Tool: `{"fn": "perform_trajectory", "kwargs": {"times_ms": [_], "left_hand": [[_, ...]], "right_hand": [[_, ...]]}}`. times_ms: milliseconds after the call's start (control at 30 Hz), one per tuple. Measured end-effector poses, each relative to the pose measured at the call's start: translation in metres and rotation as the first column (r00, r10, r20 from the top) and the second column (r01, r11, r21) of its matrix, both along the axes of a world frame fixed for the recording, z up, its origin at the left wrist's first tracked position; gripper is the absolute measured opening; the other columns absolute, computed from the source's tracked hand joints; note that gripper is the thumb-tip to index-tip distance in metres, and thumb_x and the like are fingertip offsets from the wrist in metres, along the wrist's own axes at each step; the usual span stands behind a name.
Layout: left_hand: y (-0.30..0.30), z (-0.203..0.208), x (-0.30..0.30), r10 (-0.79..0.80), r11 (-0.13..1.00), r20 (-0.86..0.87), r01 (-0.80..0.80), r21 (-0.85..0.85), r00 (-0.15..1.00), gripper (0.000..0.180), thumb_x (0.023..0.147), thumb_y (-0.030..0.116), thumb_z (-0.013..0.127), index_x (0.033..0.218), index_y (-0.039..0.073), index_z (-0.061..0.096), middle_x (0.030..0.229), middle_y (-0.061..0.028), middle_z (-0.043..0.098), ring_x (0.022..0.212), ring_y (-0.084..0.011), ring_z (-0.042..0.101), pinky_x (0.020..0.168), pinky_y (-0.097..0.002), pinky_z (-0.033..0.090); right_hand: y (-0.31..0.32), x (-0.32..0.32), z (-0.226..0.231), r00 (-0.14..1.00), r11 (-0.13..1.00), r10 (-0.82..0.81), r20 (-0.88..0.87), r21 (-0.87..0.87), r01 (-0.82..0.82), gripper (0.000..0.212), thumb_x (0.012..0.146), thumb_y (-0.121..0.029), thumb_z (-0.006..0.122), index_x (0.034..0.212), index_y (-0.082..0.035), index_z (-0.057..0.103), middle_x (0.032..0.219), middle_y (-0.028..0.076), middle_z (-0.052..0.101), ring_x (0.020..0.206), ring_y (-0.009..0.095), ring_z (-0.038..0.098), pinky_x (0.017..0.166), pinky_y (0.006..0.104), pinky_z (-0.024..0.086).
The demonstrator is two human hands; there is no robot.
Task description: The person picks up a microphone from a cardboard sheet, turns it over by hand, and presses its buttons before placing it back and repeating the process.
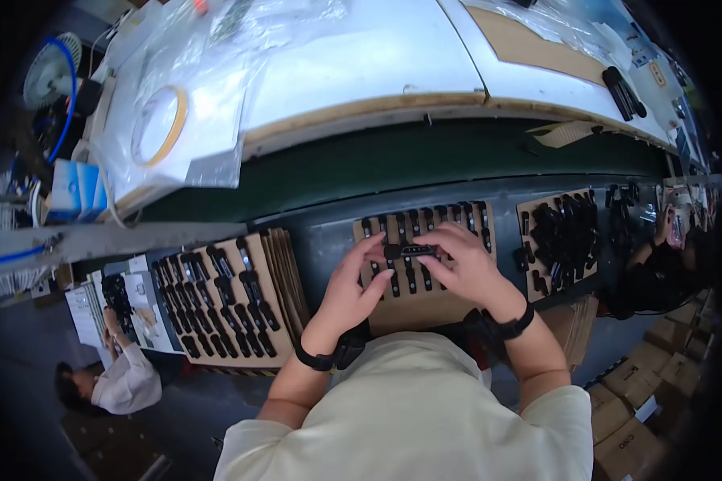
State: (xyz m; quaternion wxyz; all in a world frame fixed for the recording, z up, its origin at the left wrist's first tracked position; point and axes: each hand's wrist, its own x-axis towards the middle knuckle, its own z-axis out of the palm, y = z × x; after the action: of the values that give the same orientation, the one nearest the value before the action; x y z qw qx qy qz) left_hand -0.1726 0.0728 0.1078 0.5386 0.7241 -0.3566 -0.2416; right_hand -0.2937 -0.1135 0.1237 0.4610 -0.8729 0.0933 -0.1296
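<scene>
In front of my chest I hold a small black elongated device (413,251), lying crosswise, with a rounded left end and a lighter-edged oval panel facing up. My right hand (467,260) pinches its right part between thumb and fingers. The fingers of my left hand (351,280) close around its rounded left end, while the left thumb sits a little apart below. Beneath my hands lies a cardboard sheet (417,314) with rows of similar black devices (411,276). My hands hide part of these rows.
Left stands a cardboard sheet of black devices (217,301) beside upright cardboard sheets (285,272). At right, black pieces (563,240) are heaped on cardboard. A white table (353,64) with a tape roll (171,128) lies ahead. Co-workers sit at far left (124,385) and far right (658,268).
</scene>
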Motion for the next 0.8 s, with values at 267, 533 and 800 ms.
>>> {"fn": "perform_trajectory", "kwargs": {"times_ms": [267, 533, 800], "left_hand": [[0.026, 0.059, -0.029, -0.18, 0.963, 0.181, 0.21, -0.168, 0.967, 0.035, 0.074, 0.003, 0.075, 0.107, 0.002, 0.063, 0.101, -0.0115, 0.066, 0.093, -0.025, 0.063, 0.091, -0.0366, 0.048], [0.041, 0.083, -0.054, -0.221, 0.889, 0.391, 0.349, -0.296, 0.894, 0.032, 0.069, 0.002, 0.078, 0.099, 0.003, 0.066, 0.09, -0.0095, 0.068, 0.084, -0.025, 0.064, 0.093, -0.0445, 0.048], [0.046, 0.091, -0.069, -0.234, 0.854, 0.47, 0.411, -0.319, 0.851, 0.031, 0.069, 0.0, 0.077, 0.098, 0.003, 0.066, 0.088, -0.0086, 0.068, 0.082, -0.0238, 0.064, 0.095, -0.0472, 0.046]], "right_hand": [[0.048, -0.048, 0.057, 0.963, 0.993, 0.026, 0.269, -0.117, 0.006, 0.033, 0.072, -0.003, 0.075, 0.103, -0.002, 0.066, 0.085, 0.01, 0.062, 0.072, 0.025, 0.058, 0.065, 0.0337, 0.046], [0.076, -0.087, 0.083, 0.925, 0.981, 0.049, 0.378, -0.194, 0.027, 0.035, 0.071, -0.005, 0.078, 0.104, -0.003, 0.066, 0.086, 0.009, 0.064, 0.072, 0.025, 0.059, 0.065, 0.0344, 0.045], [0.089, -0.11, 0.095, 0.922, 0.991, 0.006, 0.387, -0.126, 0.046, 0.034, 0.073, -0.005, 0.077, 0.105, -0.002, 0.065, 0.088, 0.009, 0.065, 0.072, 0.025, 0.059, 0.066, 0.0332, 0.045]]}}
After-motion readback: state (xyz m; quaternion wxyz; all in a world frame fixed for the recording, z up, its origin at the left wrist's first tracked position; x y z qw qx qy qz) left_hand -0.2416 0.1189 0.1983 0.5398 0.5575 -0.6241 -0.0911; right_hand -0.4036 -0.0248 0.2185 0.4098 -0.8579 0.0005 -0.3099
